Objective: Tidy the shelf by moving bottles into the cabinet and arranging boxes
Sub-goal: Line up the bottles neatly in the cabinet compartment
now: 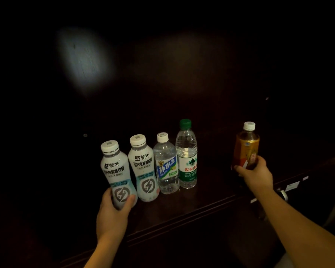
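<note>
Dimly, a dark shelf (pixel 211 202) is seen. A white bottle (pixel 115 171), upright at the row's left end, is gripped by the left hand (pixel 113 211). A tea bottle (pixel 246 149), upright, is clasped by the right hand (pixel 256 176), well apart to the right.

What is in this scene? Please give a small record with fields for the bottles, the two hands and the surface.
bottles in view: five, all upright and capped
left hand: grips the lower part of a white electrolyte drink bottle, leftmost in the row
second white electrolyte drink bottle: stands just right of it
clear bottle with blue label: third in the row
green-capped water bottle: fourth, tallest
right hand: holds an amber tea bottle, apart from the row
surface: dark wooden shelf
lighting: very dim
</note>
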